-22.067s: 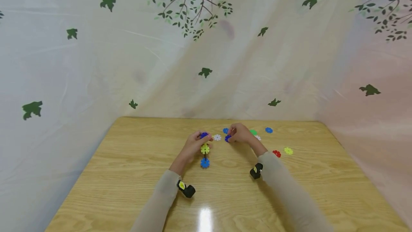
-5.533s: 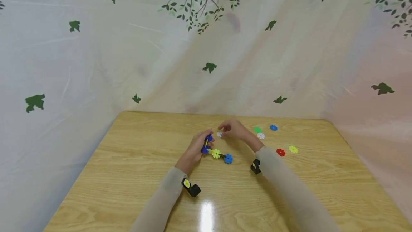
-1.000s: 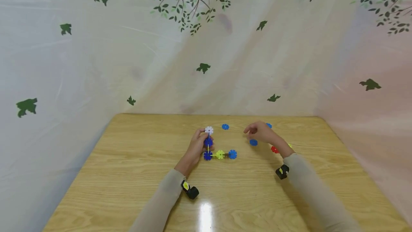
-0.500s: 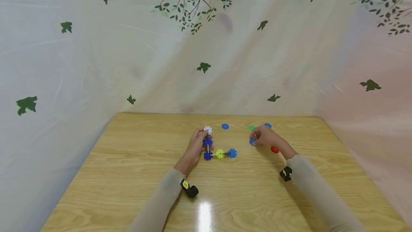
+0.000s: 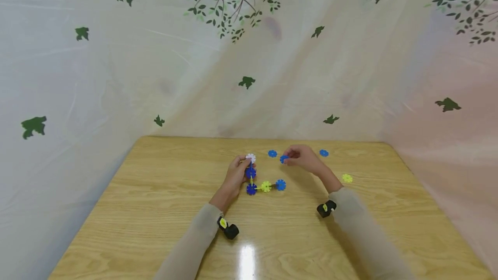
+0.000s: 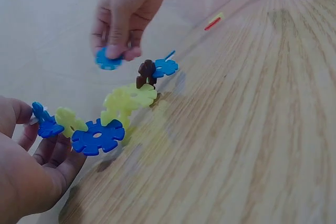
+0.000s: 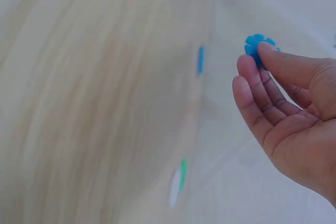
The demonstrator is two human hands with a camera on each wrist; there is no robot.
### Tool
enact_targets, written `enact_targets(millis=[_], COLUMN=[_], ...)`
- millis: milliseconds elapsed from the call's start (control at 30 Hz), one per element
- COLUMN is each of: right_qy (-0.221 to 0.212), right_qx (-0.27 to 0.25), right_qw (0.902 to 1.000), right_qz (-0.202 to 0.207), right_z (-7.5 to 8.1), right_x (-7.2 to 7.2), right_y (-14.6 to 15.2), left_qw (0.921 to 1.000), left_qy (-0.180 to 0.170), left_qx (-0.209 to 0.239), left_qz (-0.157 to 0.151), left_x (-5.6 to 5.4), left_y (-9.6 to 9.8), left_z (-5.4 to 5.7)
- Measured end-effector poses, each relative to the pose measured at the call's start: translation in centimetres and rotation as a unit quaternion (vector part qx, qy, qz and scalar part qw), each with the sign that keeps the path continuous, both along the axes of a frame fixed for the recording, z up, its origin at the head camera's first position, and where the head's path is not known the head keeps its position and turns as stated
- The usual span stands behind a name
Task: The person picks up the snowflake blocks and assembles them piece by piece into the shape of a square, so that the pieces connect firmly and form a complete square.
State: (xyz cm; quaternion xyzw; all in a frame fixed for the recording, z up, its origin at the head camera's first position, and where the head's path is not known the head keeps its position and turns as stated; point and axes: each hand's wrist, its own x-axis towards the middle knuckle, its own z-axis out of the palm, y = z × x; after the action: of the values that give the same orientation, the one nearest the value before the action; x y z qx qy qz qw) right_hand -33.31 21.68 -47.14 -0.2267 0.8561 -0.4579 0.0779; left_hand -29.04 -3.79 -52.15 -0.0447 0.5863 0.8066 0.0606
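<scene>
My left hand (image 5: 232, 178) grips the upper end of an L-shaped chain of slotted, flower-shaped plastic discs, near its white disc (image 5: 250, 158). Below that come a dark blue disc (image 5: 250, 172) and a second dark blue disc (image 6: 97, 138) at the corner. From there the chain runs right through a yellow disc (image 5: 266, 186) and a brown disc (image 6: 147, 72) to a lighter blue disc (image 5: 281, 185). Between thumb and fingers, my right hand (image 5: 305, 159) pinches a loose blue disc (image 7: 253, 45), held above the table to the right of the white disc.
Loose discs lie on the wooden table (image 5: 155, 211): a blue one (image 5: 272, 153) at the back, a yellow one (image 5: 347, 178) at right, and a green one (image 7: 183, 174) beside a white one (image 7: 174, 188). A printed curtain (image 5: 194, 98) hangs behind.
Over the earlier frames the chain gained a dark blue disc and the white disc. In the last second my right hand picked up a blue disc and carried it left; the left hand barely moved.
</scene>
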Motion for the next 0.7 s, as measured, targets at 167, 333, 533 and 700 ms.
enact_targets(millis=[167,333,533,700], right_qy=[0.007,-0.005,-0.012,-0.008], right_qx=[-0.070,-0.100,-0.111,-0.121], right_qw=[0.9974,0.9949,0.9938,0.9925], right_qz=[0.017,0.009,-0.004,-0.014], right_z=[0.3,-0.6,-1.3,-1.6], right_x=[0.1,0.0,0.0,-0.2], right_y=[-2.9,-5.0,-6.4,-7.3], left_qw=[0.9999,0.9999,1.0000,1.0000], left_qy=[-0.011,-0.014,-0.004,0.001], left_qx=[-0.001,-0.004,-0.004,-0.006], left_qz=[-0.001,-0.003,0.003,0.005], left_x=[-0.3,-0.3,-0.4,-0.6], left_y=[-0.3,-0.4,-0.6,-0.9], left_z=[-0.1,-0.1,-0.4,-0.4])
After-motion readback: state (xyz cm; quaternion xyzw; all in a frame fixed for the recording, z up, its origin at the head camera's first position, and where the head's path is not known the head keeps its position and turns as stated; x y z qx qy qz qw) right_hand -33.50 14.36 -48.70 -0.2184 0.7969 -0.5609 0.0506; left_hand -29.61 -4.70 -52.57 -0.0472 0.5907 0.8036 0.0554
